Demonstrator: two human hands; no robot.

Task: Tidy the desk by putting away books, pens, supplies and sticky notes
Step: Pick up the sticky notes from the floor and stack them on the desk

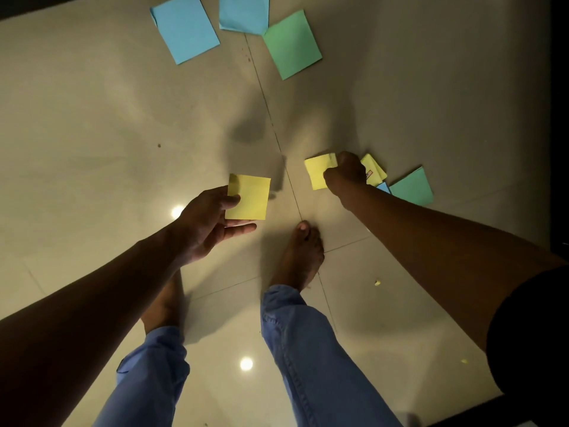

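I look down at a tiled floor (107, 118) strewn with sticky notes. My left hand (209, 220) holds a yellow sticky note pad (248, 197) above the floor, thumb on top and fingers beneath. My right hand (345, 174) reaches down and pinches a yellow note (317, 174) lying on the floor. Just right of that hand lie another yellow note (374, 169), a small blue note (383, 187) and a green note (412, 186). Further off lie two blue notes (184, 26) (243, 12) and a green note (291, 44).
My bare feet (303, 254) and blue-trousered legs (314, 349) stand on the tiles below the hands. Small yellow paper scraps (377, 282) lie on the floor at the right. A dark edge (558, 118) borders the floor on the right.
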